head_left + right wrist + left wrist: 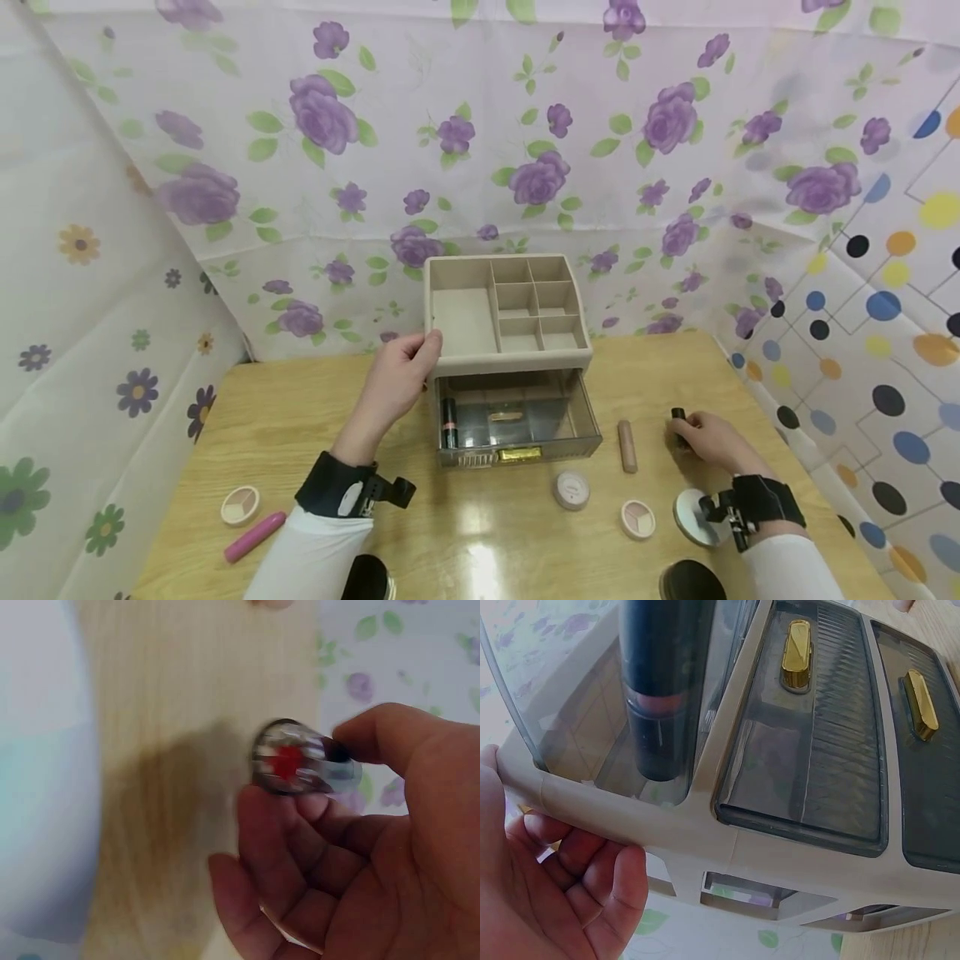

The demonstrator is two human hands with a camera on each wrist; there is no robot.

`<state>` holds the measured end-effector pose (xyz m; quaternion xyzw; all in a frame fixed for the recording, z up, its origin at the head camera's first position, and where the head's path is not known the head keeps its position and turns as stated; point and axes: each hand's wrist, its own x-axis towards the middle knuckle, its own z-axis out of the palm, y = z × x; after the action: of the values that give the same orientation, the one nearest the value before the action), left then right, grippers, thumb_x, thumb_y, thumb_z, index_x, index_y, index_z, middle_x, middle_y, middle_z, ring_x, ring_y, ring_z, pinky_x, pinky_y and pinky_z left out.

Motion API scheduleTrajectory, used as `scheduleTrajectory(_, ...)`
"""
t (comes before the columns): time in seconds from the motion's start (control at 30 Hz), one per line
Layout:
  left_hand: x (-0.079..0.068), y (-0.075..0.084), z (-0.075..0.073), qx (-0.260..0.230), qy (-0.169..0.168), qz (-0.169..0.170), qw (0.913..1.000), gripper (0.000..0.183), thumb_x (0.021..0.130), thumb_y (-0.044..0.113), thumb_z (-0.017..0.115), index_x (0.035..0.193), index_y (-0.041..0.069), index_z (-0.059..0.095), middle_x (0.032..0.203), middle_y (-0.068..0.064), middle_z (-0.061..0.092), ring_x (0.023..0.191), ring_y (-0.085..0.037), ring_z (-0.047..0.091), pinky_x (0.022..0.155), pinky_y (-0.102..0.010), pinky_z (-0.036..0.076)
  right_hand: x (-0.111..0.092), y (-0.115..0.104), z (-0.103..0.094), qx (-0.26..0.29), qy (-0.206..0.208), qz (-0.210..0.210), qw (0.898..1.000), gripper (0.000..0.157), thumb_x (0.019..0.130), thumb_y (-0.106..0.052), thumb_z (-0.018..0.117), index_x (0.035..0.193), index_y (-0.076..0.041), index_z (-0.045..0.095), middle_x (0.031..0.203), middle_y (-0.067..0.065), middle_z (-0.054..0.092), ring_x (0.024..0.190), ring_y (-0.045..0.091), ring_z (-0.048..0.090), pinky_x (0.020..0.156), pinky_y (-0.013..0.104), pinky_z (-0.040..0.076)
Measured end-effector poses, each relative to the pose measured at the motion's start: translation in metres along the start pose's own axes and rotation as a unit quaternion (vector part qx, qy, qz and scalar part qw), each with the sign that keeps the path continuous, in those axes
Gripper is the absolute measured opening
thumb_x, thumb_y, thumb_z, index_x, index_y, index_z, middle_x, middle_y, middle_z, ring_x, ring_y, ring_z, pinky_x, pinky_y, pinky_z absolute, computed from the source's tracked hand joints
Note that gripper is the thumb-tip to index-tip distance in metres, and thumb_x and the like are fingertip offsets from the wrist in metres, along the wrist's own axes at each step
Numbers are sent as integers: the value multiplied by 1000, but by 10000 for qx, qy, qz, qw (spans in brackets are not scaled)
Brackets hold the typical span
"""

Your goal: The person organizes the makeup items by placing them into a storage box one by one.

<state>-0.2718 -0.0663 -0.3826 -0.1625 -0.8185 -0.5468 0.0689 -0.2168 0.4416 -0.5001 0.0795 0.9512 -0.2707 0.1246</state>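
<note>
Small dark tube [678, 413] at right side of table [300, 417], pinched in right hand [708, 440], thumb against fingers, other fingers loosely curled; tube's end shows red, blurred in right wrist view. Left hand [397, 375] grips left edge of beige box [510, 364], thumb on rim, fingers curled along side. Box has open compartments on top; top drawer [566, 450] pulled out, black lipstick [449, 423] lying inside at left. Tan tube [627, 446] between drawer and right hand. Nearer: round case [572, 490], palette [637, 519], silvery disc [696, 517] by right wrist. Far left: pink tube [255, 537] beside second palette [240, 505]. Flowered cloth [487, 125] behind.
</note>
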Motion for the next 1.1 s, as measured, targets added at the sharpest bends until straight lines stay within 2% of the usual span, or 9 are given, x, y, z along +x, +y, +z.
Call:
scheduleTrajectory(0.17, 0, 1, 1, -48, -19, 32, 10000, 59, 102, 54, 46, 64, 9, 46, 54, -8, 44, 46, -27, 44, 44, -34, 35, -6, -15, -3, 776, 173, -75, 9968, 44, 104, -41, 49, 106, 0, 61, 79, 7, 64, 72, 19, 62, 65, 33, 52)
scheduleTrajectory(0.27, -1, 0, 1, -69, -17, -3, 10000, 58, 102, 55, 45, 65, 10, 47, 55, -9, 45, 46, -27, 45, 44, -34, 36, -10, -28, -7, 1074, 128, -217, 9939, 48, 104, -42, 50, 116, 3, 60, 85, 9, 66, 79, 20, 66, 71, 33, 57)
scheduleTrajectory(0.4, -2, -1, 1, -99, -36, -51, 9999, 58, 102, 55, 45, 66, 10, 48, 55, -9, 45, 46, -27, 46, 43, -34, 37, -15, -43, -11, 1286, 65, -433, 9907, 58, 104, -46, 49, 132, 5, 52, 95, 16, 67, 83, 22, 66, 75, 35, 58)
scheduleTrajectory(0.5, -2, 0, 1, -142, -26, -30, 9999, 59, 102, 55, 45, 65, 9, 46, 54, -9, 43, 45, -28, 45, 43, -34, 36, -20, -54, -13, 1346, 159, -584, 9891, 69, 103, -50, 49, 144, 5, 40, 103, 18, 66, 84, 25, 66, 74, 36, 58)
scheduleTrajectory(0.6, -2, 1, 1, -150, 1, 10, 9999, 59, 102, 55, 46, 64, 10, 45, 53, -9, 43, 44, -27, 44, 43, -33, 36, -24, -61, -14, 1528, 184, -661, 9859, 73, 102, -51, 50, 151, 0, 32, 106, 20, 65, 86, 32, 66, 74, 37, 59)
scheduleTrajectory(0.77, -1, 1, 0, -159, 5, 38, 9999, 59, 102, 54, 46, 63, 9, 44, 52, -9, 43, 44, -27, 43, 42, -33, 34, -27, -71, -13, 1998, 281, -764, 9765, 65, 101, -50, 53, 152, -16, 34, 98, 21, 66, 85, 38, 65, 74, 43, 59)
scheduleTrajectory(0.93, -1, 1, 0, -101, -31, -27, 9999, 60, 101, 57, 45, 64, 10, 46, 53, -9, 44, 44, -27, 43, 42, -33, 34, -33, -78, -14, 2306, 476, -879, 9679, 62, 100, -51, 52, 150, -16, 39, 104, 21, 66, 83, 31, 68, 74, 46, 59)
scheduleTrajectory(1.1, -2, 0, 1, -142, -25, -39, 9999, 61, 101, 58, 45, 64, 9, 46, 53, -9, 44, 44, -28, 43, 42, -33, 34, -39, -89, -17, 2676, 538, -962, 9572, 58, 101, -49, 53, 145, -13, 43, 100, 21, 64, 79, 26, 67, 70, 39, 60)
